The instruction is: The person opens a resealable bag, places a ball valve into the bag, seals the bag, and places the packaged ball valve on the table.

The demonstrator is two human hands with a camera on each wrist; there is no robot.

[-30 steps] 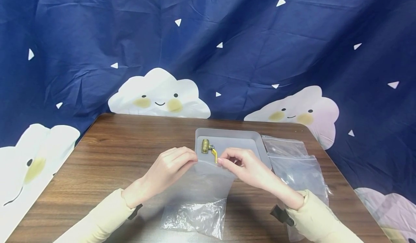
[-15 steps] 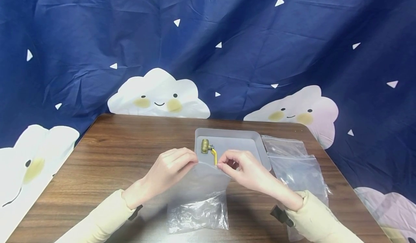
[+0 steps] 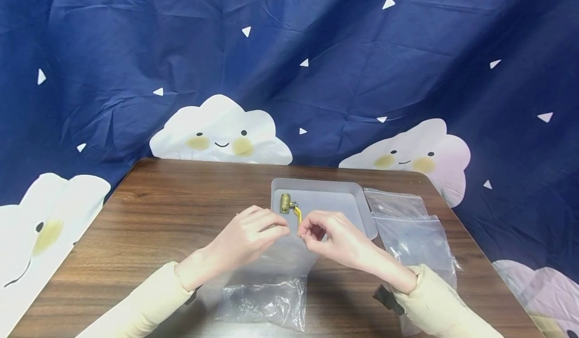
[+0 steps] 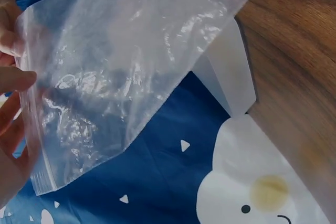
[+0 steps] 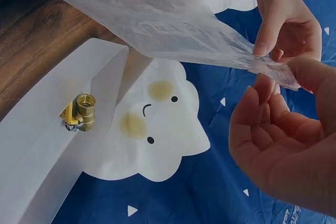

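Note:
A clear zip-top plastic bag [image 3: 267, 298] hangs from both hands over the near part of the table. My left hand [image 3: 249, 235] pinches its top edge, thumb on the near face in the left wrist view, with fingers showing through the plastic. Close beside it, my right hand [image 3: 332, 235] grips the same edge between thumb and fingers; in the right wrist view the bag's top [image 5: 275, 72] is gathered there. Just beyond the hands, a brass ball valve [image 3: 285, 203] with a yellow lever lies at the left side of a grey tray [image 3: 336, 205].
More clear zip bags [image 3: 416, 237] lie overlapping to the right of the tray. The wooden table [image 3: 190, 192] ends at a blue curtain [image 3: 271, 67] printed with clouds and white triangles.
My left hand has shifted right, closer to my right hand, which has moved slightly toward me. The bag's lower end swung right, then back left. Valve and tray stay in place.

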